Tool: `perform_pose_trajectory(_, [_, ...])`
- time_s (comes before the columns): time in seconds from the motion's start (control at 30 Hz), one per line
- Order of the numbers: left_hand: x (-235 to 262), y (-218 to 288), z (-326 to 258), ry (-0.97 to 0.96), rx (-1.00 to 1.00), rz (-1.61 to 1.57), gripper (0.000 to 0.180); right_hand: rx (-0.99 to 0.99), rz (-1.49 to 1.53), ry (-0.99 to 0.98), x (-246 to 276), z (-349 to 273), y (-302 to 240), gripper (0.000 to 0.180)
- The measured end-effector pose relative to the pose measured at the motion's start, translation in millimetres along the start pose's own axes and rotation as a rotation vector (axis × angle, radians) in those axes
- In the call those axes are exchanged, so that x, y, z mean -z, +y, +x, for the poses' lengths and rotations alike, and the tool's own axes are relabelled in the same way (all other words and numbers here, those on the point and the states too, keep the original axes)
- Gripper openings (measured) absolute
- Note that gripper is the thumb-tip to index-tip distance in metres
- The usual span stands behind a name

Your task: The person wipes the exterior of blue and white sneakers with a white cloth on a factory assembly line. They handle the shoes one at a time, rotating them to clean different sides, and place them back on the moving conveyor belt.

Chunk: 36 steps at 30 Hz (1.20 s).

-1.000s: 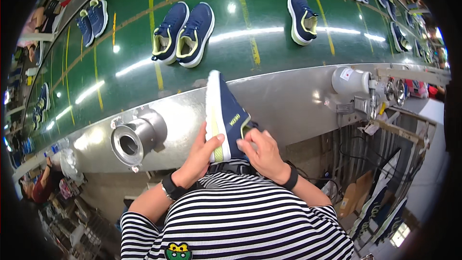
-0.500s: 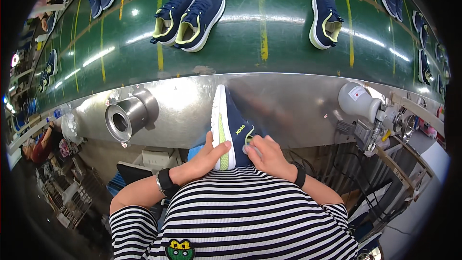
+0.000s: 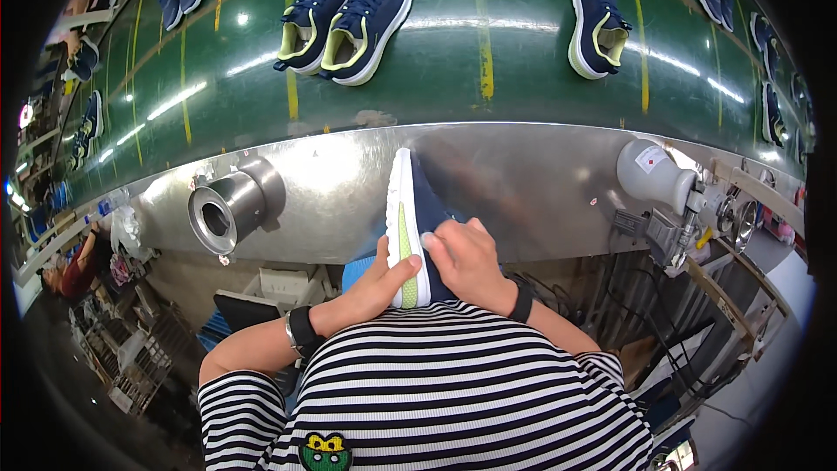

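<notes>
Shifting away from the collar, the right hand (image 3: 472, 269) now lies across the navy side of the running shoe (image 3: 417, 218), its bent fingers and thumb close to the edge of the white midsole (image 3: 400, 192). Half a second ago those fingers were at the lime-edged collar, and the lettering on the shoe's side was in plain view; now the hand covers both. The attention seems to have passed from the collar to the side of the upper, near where it meets the sole. Thumb and forefinger of this hand are drawn near each other, but I cannot tell whether that grip pinches anything or merely presses on the surface.

The left hand (image 3: 370, 290) has hardly changed: its grip pinches the sole, thumb on the lime sidewall panel (image 3: 407, 246) and fingers round behind, so it appears to be what steadies the shoe. The shoe is held over the near edge of the steel table (image 3: 540, 192), toe toward the far edge, heel against or just in front of the striped shirt (image 3: 453, 375).

Toward the table's left end is a steel cylinder (image 3: 253, 190); toward the right end, a grey canister (image 3: 649, 179). Beyond the far edge, the green conveyor belt (image 3: 519, 78) carries a pair of navy sneakers (image 3: 379, 9) and, farther right, a lone navy sneaker (image 3: 595, 9)
</notes>
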<state>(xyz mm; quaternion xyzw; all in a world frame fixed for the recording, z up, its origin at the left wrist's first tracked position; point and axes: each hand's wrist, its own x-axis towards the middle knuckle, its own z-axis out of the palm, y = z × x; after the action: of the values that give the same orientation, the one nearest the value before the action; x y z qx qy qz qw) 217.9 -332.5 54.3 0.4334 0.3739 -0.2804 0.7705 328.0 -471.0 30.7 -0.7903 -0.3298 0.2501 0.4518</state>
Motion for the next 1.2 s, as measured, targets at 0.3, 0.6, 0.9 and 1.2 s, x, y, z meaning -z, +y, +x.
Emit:
perform_pose_trajectory(0.3, [3,2,-4,-0.004,0.033,-0.037,0.086,0.082,0.069,-0.053,2,-11,-1,0.012])
perform_pose_trajectory(0.6, [17,-21,-3,-0.01,0.064,-0.07,0.095,0.07,0.077,-0.162,17,-32,-1,0.017])
perform_pose_trajectory(0.9, [8,-14,-4,-0.002,-0.045,0.052,0.078,-0.206,-0.291,0.249,6,15,41,0.017])
perform_pose_trajectory(1.2, [23,28,-14,-0.168,0.052,-0.334,0.068,-0.102,0.346,-0.134,62,24,9,0.015])
